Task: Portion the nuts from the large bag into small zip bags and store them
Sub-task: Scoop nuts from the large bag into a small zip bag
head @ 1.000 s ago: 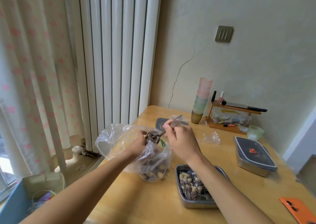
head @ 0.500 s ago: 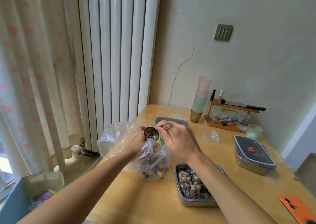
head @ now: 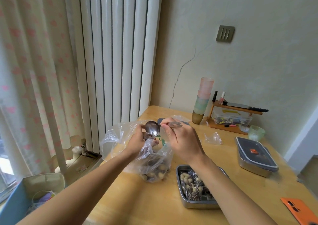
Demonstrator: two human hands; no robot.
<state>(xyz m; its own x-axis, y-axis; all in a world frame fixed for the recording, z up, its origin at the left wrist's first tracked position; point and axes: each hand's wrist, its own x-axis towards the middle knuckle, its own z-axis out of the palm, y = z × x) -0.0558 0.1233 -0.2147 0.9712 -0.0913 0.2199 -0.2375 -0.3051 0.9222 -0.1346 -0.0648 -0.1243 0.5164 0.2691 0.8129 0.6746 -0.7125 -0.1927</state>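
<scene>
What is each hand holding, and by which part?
Right hand grips the metal spoon by its handle. Left hand pinches a clear plastic bag at its mouth, under the spoon's bowl; large or small, cannot tell.

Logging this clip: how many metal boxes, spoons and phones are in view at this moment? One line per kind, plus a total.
Metal boxes: 2, an open box and a lidded box
Spoons: 1, the spoon held in the right hand
Phones: 1, an orange phone
Total: 4
</scene>
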